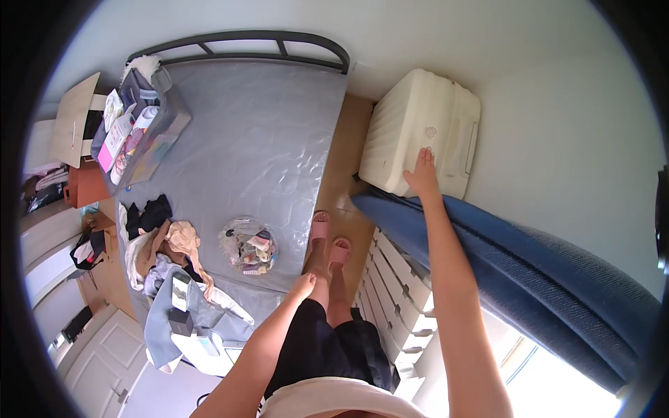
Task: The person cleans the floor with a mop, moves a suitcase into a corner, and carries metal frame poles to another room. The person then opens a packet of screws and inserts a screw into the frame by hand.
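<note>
A cream hard-shell suitcase (397,125) stands in the corner between the bed and the wall. My right hand (423,173) reaches out to its near side, fingers extended and lying against the shell below a small pinkish mark; nothing is held. My left hand (304,285) is lower, by my knee, with its fingers curled in and no object showing in it. A blue curtain (516,251) hangs beside my right forearm, its end reaching the suitcase's lower edge.
The bed (244,139) has a grey plastic-covered mattress. On it are a clear bin of items (157,157), a round clear bag (249,247), piled clothes (167,244) and a grey open box (185,324). A white slatted unit (394,292) stands right of my legs.
</note>
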The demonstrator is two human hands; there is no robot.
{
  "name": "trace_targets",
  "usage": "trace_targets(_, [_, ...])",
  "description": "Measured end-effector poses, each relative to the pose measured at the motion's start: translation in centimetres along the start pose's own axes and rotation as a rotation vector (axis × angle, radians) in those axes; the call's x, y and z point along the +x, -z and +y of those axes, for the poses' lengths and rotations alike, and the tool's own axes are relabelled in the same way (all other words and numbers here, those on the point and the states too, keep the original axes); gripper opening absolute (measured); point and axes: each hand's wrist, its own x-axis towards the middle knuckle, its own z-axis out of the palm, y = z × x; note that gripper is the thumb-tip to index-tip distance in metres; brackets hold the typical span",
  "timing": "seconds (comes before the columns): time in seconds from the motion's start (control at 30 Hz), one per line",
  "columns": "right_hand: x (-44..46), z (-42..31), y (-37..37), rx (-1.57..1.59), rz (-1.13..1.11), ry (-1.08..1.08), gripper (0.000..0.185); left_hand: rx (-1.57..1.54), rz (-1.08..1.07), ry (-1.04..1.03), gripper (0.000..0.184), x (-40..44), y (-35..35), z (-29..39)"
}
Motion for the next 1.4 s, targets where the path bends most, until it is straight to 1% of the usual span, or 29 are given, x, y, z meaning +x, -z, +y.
trace_targets(0.07, [0.5,0.3,0.6,-0.01,-0.07,0.009,0.075,0.093,-0.034,0.185,0.027,-1.3,0.8,-1.4])
trace_targets(0.13, [0.5,-0.1,1.6,-0.008,-0.089,0.005,0.075,0.127,-0.043,0.188,0.027,-2.1,2.2,-0.9])
trace_targets(0.2, [-0.3,-0.9,2.5,-0.055,-0.073,0.004,0.068,0.139,-0.041,0.204,0.027,-2.5,3.0,0.0])
trace_targets(0.23, [-0.9,-1.5,2.7,-0.054,-0.072,0.012,0.068,0.137,-0.033,0.207,0.027,-2.5,3.4,0.6])
trace_targets(0.3, [-2.5,-3.1,2.7,-0.052,0.231,0.092,0.058,0.029,-0.007,0.206,0.028,-2.1,4.4,1.5])
trace_targets(0.33, [-4.1,-4.3,2.3,0.068,0.259,0.111,0.054,0.033,-0.008,0.204,0.028,-1.8,4.1,0.4])
trace_targets(0.4, [-7.4,-6.5,1.0,0.248,0.311,0.154,0.043,-0.26,0.007,0.105,0.028,-0.5,4.0,-1.2])
trace_targets(0.47, [-12.2,-7.9,-1.9,0.28,0.233,0.17,0.031,-0.295,0.011,0.074,0.029,-0.5,6.0,0.1])
trace_targets(0.53, [-17.0,-8.4,-5.3,0.286,0.083,0.14,0.018,0.128,-0.008,0.144,0.034,-1.2,8.9,2.6])
trace_targets(0.57, [-19.5,-8.7,-6.9,0.296,-0.001,0.112,0.013,0.278,-0.027,0.17,0.04,-1.4,10.0,3.5])
trace_targets(0.6, [-22.0,-8.9,-8.1,0.31,-0.152,0.018,0.008,0.291,-0.025,0.16,0.04,-1.1,10.2,3.4])
trace_targets(0.67, [-26.8,-9.0,-9.8,0.352,-0.279,-0.054,0.013,0.347,-0.052,0.212,0.042,-0.9,10.5,2.3])
trace_targets(0.7, [-29.1,-9.0,-11.2,0.251,-0.248,-0.034,0.016,0.266,-0.141,0.163,0.039,-1.2,11.2,2.2])
trace_targets(0.73, [-30.8,-9.4,-11.2,0.147,-0.218,-0.016,0.018,0.281,-0.138,0.148,0.039,-1.3,10.9,0.7])
trace_targets(0.8, [-33.8,-9.6,-9.6,0.104,-0.291,-0.012,0.026,0.451,-0.007,-0.009,0.033,-1.9,10.4,-0.9])
trace_targets(0.83, [-34.9,-9.6,-9.1,0.126,-0.263,-0.06,0.034,0.431,-0.022,-0.1,0.024,-2.8,10.6,-1.4])
trace_targets(0.87, [-35.7,-9.0,-10.1,0.114,-0.265,-0.17,0.038,0.439,-0.007,-0.112,0.024,-3.7,10.4,-1.8])
trace_targets(0.93, [-37.0,-8.2,-9.8,0.097,-0.297,-0.226,0.036,0.217,0.052,-0.037,0.022,-6.5,10.0,-3.0])
trace_targets(0.97, [-37.5,-7.4,-10.2,0.164,-0.375,-0.253,0.035,0.161,0.058,-0.027,0.026,-7.8,9.5,-3.9])
trace_targets(1.0, [-38.1,-7.5,-9.2,0.143,-0.401,-0.238,0.034,0.167,0.073,-0.027,0.026,-9.3,9.1,-5.1])
trace_targets(1.07, [-39.2,-6.7,-10.3,0.1,-0.412,-0.209,0.031,0.243,0.064,-0.113,0.027,-13.0,7.9,-8.4])
trace_targets(1.1, [-40.0,-6.8,-10.8,0.089,-0.388,-0.203,0.03,0.07,0.055,0.007,0.025,-15.0,6.8,-10.9])
trace_targets(1.13, [-41.1,-7.1,-10.9,0.109,-0.389,-0.184,0.029,0.146,0.035,0.067,0.024,-18.4,6.6,-11.0])
trace_targets(1.2, [-44.4,-7.9,-11.5,0.126,-0.331,-0.14,0.025,0.105,0.027,0.234,0.022,-23.6,4.1,-15.4])
trace_targets(1.27, [-47.6,-8.2,-13.7,0.18,-0.299,-0.137,0.024,0.137,-0.013,0.313,0.022,-28.9,2.0,-19.2])
trace_targets(1.3, [-49.3,-8.6,-14.6,0.193,-0.325,-0.144,0.023,0.163,-0.04,0.336,0.022,-31.7,0.9,-20.8])
trace_targets(1.33, [-51.0,-8.9,-15.0,0.172,-0.399,-0.132,0.024,0.174,-0.062,0.362,0.022,-34.2,-0.2,-22.2])
trace_targets(1.4, [-54.5,-9.3,-17.3,0.116,-0.503,-0.059,0.024,0.177,-0.072,0.388,0.022,-38.4,-2.0,-24.1])
